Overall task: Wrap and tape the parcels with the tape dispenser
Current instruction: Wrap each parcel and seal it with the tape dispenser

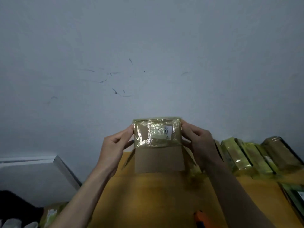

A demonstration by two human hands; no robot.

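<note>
A small cardboard parcel (157, 132), wrapped in shiny yellowish tape and bearing a white label, is held up in front of the wall above the table. My left hand (115, 143) pinches its left edge. My right hand (197, 142) grips its right edge. Below the taped part an untaped brown cardboard section (158, 159) hangs down with flaps spread at both sides. An orange and dark object (201, 218), perhaps the tape dispenser, lies blurred at the bottom edge under my right forearm.
A yellow-brown table top (148, 195) lies under my arms. Several taped parcels (256, 158) stand in a row at the right against the wall. More parcels sit at the far right edge (296, 195) and lower left (51, 214). A grey box (32, 176) stands left.
</note>
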